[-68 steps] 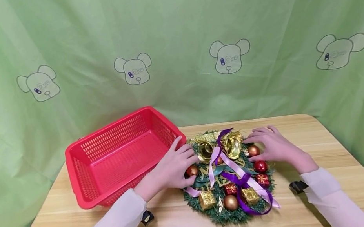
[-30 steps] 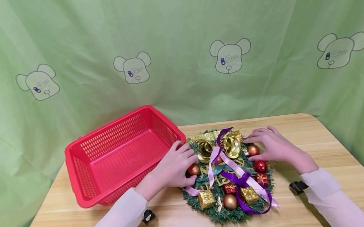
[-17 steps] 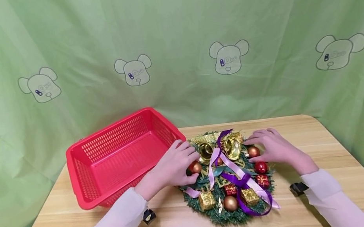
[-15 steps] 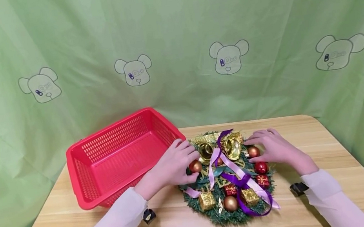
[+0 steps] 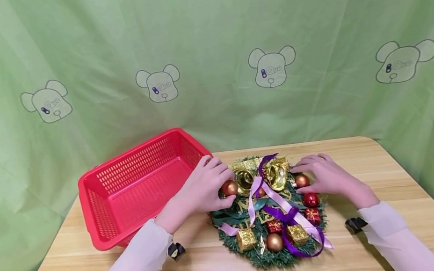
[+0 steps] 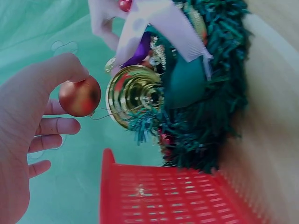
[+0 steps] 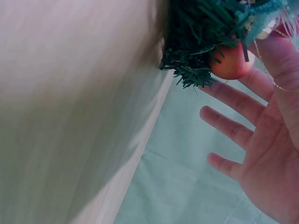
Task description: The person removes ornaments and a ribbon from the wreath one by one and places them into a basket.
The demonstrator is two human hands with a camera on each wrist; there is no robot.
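Ball (image 5: 229, 188) shifted toward 12, our left hand (image 5: 203, 187) pinching it; snagged string (image 6: 100, 118) could drag wreath (image 5: 261, 255). Right hand (image 5: 324, 175): grip unclear.

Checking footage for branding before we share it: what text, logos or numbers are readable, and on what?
Green curtain: "Q" starts the lettering on the bear-head prints, maybe "Qoo"; too blurred to be sure.
Wreath: gold lettering, partly covered by ribbons; no whole word readable.
No other text or number can be made out.
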